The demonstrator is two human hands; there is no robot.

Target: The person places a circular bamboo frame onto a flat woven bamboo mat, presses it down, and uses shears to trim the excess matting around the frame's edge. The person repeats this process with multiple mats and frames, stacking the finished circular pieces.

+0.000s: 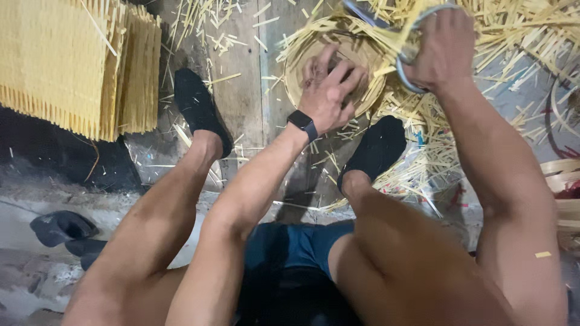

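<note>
- Left hand (329,90), fingers spread, presses into the round woven basket (302,60) on the floor between the feet.
- Right hand (438,48), fingers clamped around metal shears (406,75), at the basket's strip-fringed rim.
- Stacked woven mats (72,60) far left.

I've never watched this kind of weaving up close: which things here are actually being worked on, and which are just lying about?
In use:
- round woven basket, with the left hand pressed inside it
- large shears, gripped by the right hand at the basket's rim

Lying about:
- stack of woven mats, upper left
- loose bamboo strips on the floor
- dark shoes, lower left
- curved hoops, right edge
</note>
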